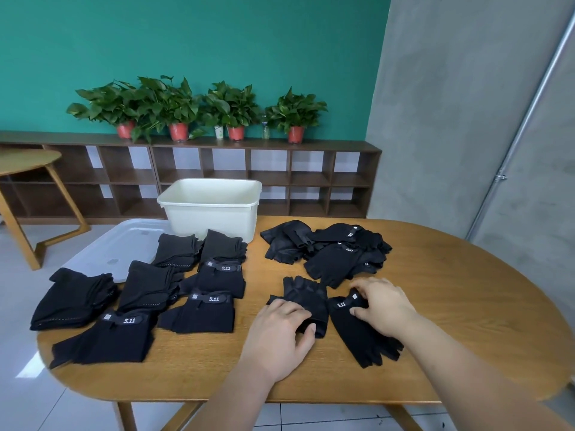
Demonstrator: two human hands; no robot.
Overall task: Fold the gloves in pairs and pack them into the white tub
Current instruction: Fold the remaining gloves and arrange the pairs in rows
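Fingers (292, 309) pinch black gloves (357, 334) on an oval wooden table (451, 290), teal wall (217, 42) behind.

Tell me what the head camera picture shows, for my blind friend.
A person's left hand grips one black fingerless fabric glove and the right hand pinches a second black glove labelled 5.11, on an oval wooden table. Folded black glove pairs lie left, a loose black glove pile sits behind, and a white plastic tub stands at the far edge.
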